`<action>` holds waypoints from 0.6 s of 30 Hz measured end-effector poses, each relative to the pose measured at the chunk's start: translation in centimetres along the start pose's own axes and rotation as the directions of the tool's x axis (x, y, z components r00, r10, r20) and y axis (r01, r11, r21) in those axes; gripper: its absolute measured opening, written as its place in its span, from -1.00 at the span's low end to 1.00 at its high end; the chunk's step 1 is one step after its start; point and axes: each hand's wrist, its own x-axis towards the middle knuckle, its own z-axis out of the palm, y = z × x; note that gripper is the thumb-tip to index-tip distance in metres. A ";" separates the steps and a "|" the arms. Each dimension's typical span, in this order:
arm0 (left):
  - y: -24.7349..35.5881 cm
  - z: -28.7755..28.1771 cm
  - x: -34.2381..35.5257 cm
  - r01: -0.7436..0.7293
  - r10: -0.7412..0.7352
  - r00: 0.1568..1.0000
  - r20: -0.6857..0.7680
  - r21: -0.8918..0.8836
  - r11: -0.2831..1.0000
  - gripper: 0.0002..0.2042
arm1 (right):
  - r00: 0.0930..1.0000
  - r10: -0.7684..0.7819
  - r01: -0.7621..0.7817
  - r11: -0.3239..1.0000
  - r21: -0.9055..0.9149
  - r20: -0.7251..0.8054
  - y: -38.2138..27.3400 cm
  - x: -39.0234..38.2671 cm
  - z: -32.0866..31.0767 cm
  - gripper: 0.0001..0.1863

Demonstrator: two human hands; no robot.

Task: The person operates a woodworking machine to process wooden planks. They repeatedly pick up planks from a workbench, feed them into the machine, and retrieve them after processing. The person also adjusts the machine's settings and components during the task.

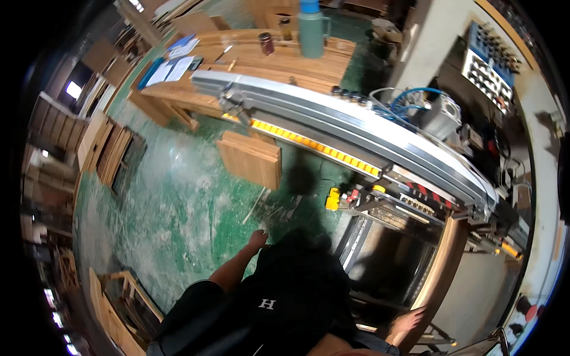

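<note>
The left hand [258, 240] hangs over green floor [178, 202], the right hand [407, 323] rests on a wooden beam [445, 267]; both grips unclear.

Counting outward from one long metal beam [332, 110]: beyond it, one wooden table [323, 68], one tall green bottle [310, 37] with one blue cap [309, 6], and two small jars [266, 44]; along its near side, one yellow strip [314, 145]; nearer than the beam, one stack of at least two wooden panels [249, 161], one yellow box [333, 199], one round yellow knob [378, 188], one left hand [258, 239] and one right hand [408, 321]; at its right end, one long wooden board [446, 261].
</note>
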 end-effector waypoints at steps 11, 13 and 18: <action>-13.0 -2.4 -6.1 0.051 -0.219 0.877 -0.429 -0.369 0.928 -0.67 | 0.927 -0.125 0.210 0.954 0.215 -0.353 -3.5 -2.7 -3.9 -0.58; -17.7 -2.8 -8.1 0.086 -0.237 0.841 -0.486 -0.313 0.946 -0.67 | 0.905 -0.177 0.313 0.893 0.322 -0.388 -4.9 -4.2 -6.3 -0.59; -26.6 -4.4 -15.4 0.294 -0.416 0.837 -0.356 -0.349 0.890 -0.66 | 0.838 -0.273 0.519 0.668 0.533 -0.473 -8.6 -9.9 -12.8 -0.61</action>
